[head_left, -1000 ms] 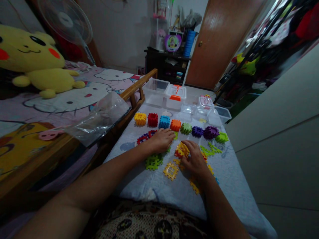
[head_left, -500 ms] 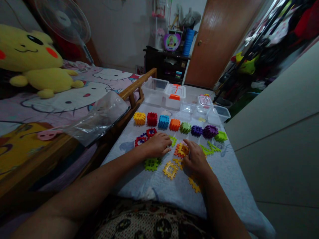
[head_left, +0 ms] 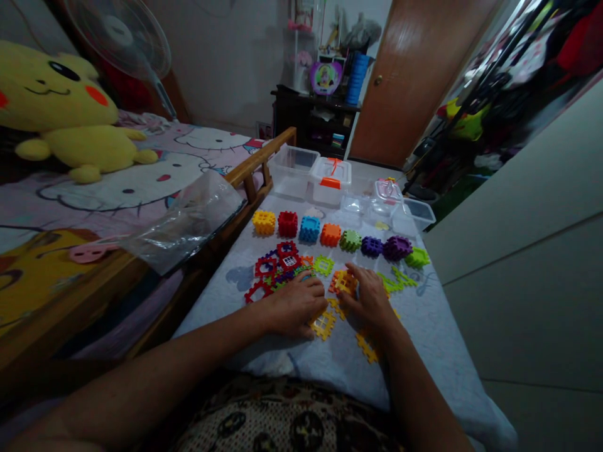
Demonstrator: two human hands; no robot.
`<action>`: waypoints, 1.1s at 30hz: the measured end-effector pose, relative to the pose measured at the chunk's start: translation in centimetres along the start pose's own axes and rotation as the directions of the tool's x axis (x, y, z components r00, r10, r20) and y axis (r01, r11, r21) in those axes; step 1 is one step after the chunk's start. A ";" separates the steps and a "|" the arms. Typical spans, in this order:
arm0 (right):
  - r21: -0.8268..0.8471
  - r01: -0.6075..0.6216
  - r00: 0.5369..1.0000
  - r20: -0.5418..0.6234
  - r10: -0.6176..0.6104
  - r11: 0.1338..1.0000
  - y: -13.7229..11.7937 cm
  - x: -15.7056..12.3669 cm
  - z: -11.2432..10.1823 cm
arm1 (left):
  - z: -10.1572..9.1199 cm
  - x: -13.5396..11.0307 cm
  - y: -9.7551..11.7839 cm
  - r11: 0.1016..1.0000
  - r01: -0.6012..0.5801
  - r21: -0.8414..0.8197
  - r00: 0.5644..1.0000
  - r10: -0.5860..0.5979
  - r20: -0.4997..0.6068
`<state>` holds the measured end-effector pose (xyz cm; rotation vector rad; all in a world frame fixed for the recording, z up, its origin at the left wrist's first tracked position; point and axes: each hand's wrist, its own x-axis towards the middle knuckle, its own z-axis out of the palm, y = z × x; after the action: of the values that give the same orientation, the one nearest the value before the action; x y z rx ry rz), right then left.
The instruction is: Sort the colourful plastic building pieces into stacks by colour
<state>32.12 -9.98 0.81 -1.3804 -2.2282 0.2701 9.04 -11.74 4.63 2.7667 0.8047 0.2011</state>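
Flat plastic interlocking tiles lie scattered on a pale cloth in front of me. My left hand rests palm down over green tiles, its fingers curled beside a yellow tile. My right hand lies over more tiles, its fingertips touching an orange and yellow tile piece. Red tiles sit just beyond my left hand. A row of built cubes stands further back, from a yellow cube at the left to a purple cube near the right.
Clear plastic boxes stand behind the cubes, one with an orange latch. A wooden bed rail runs along the left, with a plastic bag and a yellow plush toy on the bed. A pale wall panel rises on the right.
My left hand has drawn back toward me from the red tiles and now covers the green tiles, uncovering the red and light green pieces. My right hand has barely shifted.
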 end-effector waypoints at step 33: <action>0.228 -0.187 0.974 -0.080 0.210 0.955 -0.4 0.5 0.2 | 1.7 0.4 -3.1 0.959 0.273 -0.073 0.842 -0.275 -0.465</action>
<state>31.51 -9.69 0.97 -1.4615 -1.9129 0.4881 8.15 -9.37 2.16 2.5801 1.3013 0.8421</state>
